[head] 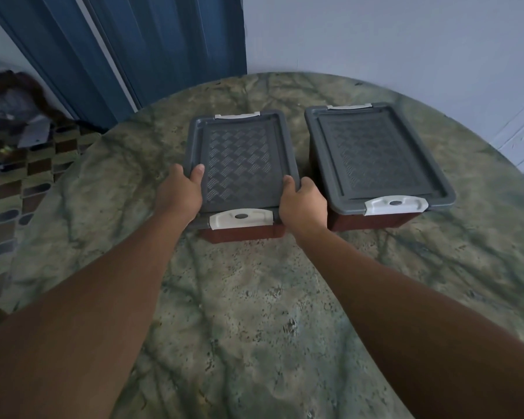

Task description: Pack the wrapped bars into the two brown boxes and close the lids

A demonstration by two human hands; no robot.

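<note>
On the table: a round, green-and-tan marbled stone-look table (254, 297) carries two brown plastic boxes, both in its far half, side by side and just apart.
Left box: brown rectangular plastic box (242, 232) nearer the table's middle, capped by a grey lid with a woven relief pattern (239, 158); a white latch (240, 218) sits at its near end, another white latch (237, 115) at the far end.
Right box: brown rectangular plastic box (372, 220) toward the table's right edge, its grey patterned lid (375, 155) lying flat, with a white latch (395, 204) at the near end.
Left hand: the left hand (180, 193) grips the left lid's near left corner, thumb on top, fingers curled under the rim.
Right hand: the right hand (303, 204) grips the same lid's near right corner, thumb on the rim, in the gap between the two boxes.
Wrapped bars: none visible; both lids cover the boxes.
Surroundings: blue curtain (127, 49) and pale wall (375, 34) behind the table's far edge.
</note>
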